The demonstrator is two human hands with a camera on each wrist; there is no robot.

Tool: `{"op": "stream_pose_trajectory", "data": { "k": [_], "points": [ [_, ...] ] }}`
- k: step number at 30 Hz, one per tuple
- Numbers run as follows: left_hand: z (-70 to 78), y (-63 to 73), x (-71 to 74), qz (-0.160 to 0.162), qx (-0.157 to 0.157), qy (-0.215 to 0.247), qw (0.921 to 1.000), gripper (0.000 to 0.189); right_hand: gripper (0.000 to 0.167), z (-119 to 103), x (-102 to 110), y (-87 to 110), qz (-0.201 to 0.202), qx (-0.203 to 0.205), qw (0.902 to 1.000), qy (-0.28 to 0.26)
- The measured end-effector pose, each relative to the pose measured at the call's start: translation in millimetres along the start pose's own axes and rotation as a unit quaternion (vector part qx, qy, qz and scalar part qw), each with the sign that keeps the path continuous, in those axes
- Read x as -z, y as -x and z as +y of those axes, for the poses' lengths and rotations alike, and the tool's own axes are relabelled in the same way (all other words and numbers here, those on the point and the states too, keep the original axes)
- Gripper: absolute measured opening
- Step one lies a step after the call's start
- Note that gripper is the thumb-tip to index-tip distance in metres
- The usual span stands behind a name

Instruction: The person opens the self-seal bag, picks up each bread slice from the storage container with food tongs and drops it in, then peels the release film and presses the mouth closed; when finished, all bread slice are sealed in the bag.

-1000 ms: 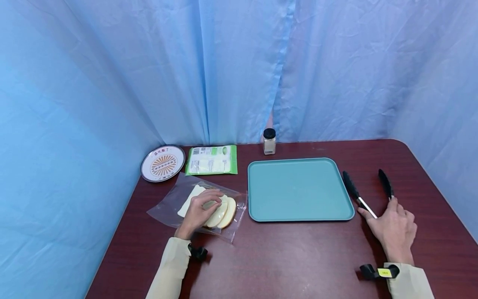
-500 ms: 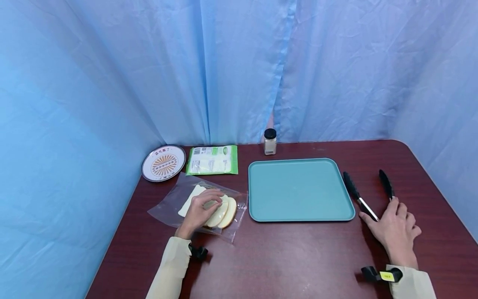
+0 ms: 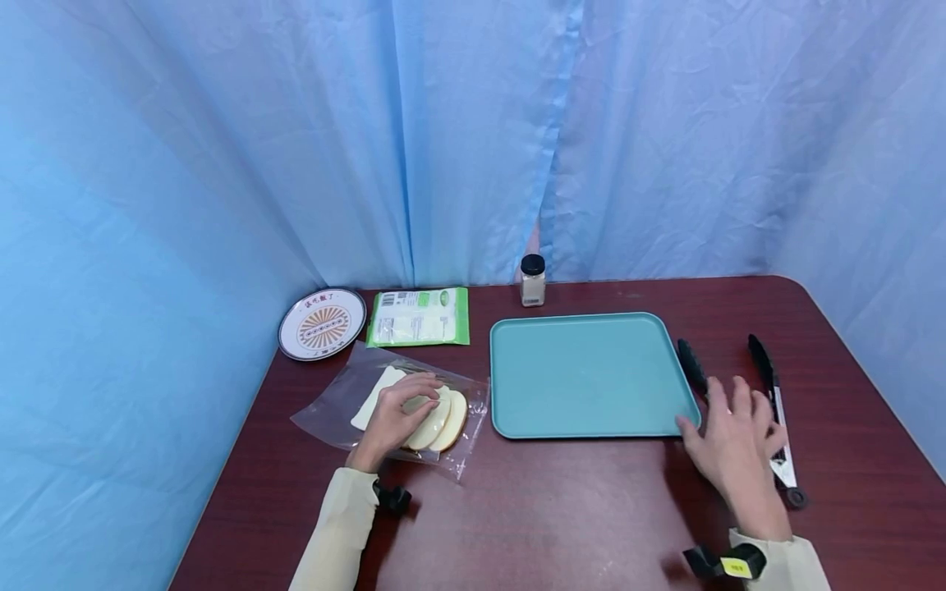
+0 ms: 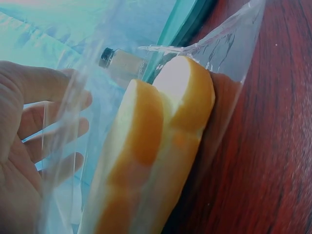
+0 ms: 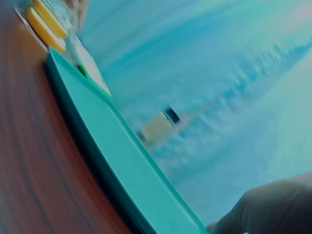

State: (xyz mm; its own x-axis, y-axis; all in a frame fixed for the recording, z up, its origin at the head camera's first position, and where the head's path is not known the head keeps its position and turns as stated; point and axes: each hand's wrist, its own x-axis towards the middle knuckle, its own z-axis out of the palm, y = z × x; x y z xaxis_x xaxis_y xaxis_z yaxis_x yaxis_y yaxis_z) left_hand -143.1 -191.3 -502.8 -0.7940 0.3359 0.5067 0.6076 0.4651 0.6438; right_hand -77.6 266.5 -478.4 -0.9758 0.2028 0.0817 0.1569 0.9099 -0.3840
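Observation:
A clear plastic bag lies at the left of the table, with pale bread slices inside it. Their orange-brown crusts show through the film in the left wrist view. My left hand is over the bag, its curled fingers and thumb holding a fold of the film. Fingers spread and holding nothing, my right hand hovers near the front right corner of the teal tray. Black-tipped tongs lie spread apart on the table beyond and beside it, partly hidden by that hand.
Behind the bag lie a patterned plate and a green-edged white packet. A small black-lidded jar stands behind the tray. Blue curtains hang along the table's far and left sides.
My right hand has let go of the tongs, lifted and moved left toward the tray, uncovering the tongs' hinge end. My left hand and the bag have stayed put.

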Motion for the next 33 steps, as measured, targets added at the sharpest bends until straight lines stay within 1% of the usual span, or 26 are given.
{"op": "stream_pose_trajectory", "data": {
  "k": [3, 5, 7, 8, 11, 15, 21, 25, 28, 33],
  "points": [
    [0.7, 0.0, 0.3, -0.002, 0.004, -0.001, 1.0000, 0.011, 0.065, -21, -8, 5.8, 0.054, 0.065, 0.9964, -0.012],
    [1.3, 0.0, 0.5, -0.003, 0.004, -0.002, 1.0000, 0.011, 0.061, -35, -15, 9.8, 0.080, 0.113, 0.9903, -0.015],
    [2.0, 0.0, 0.9, -0.002, 0.001, -0.002, 1.0000, 0.011, 0.058, -50, -25, 13.8, 0.101, 0.165, 0.9811, -0.016],
    [2.4, 0.0, 1.0, -0.001, -0.001, -0.002, 1.0000, 0.011, 0.056, -57, -31, 16.0, 0.105, 0.189, 0.9761, -0.015],
    [3.4, 0.0, 1.4, 0.000, -0.006, -0.001, 1.0000, 0.011, 0.053, -77, -49, 23.2, 0.101, 0.260, 0.9603, -0.006],
    [3.1, 0.2, 1.3, -0.002, -0.008, 0.004, 1.0000, 0.011, 0.052, -102, -67, 32.4, 0.076, 0.335, 0.9392, 0.007],
    [0.1, 1.0, 0.0, 0.000, -0.015, 0.004, 0.9999, 0.012, 0.053, -134, -80, 45.7, 0.043, 0.417, 0.9076, 0.022],
    [-1.3, 1.0, -1.0, 0.002, -0.020, 0.005, 0.9998, 0.013, 0.053, -150, -86, 54.8, 0.036, 0.461, 0.8865, 0.026],
    [-2.2, 1.1, -1.2, -0.004, -0.014, 0.008, 0.9999, 0.013, 0.051, -159, -89, 60.8, 0.036, 0.482, 0.8747, 0.032],
    [-2.8, 1.4, -1.2, -0.012, -0.010, 0.002, 0.9999, 0.014, 0.051, -168, -91, 69.9, 0.038, 0.506, 0.8609, 0.040]
  ]
}}
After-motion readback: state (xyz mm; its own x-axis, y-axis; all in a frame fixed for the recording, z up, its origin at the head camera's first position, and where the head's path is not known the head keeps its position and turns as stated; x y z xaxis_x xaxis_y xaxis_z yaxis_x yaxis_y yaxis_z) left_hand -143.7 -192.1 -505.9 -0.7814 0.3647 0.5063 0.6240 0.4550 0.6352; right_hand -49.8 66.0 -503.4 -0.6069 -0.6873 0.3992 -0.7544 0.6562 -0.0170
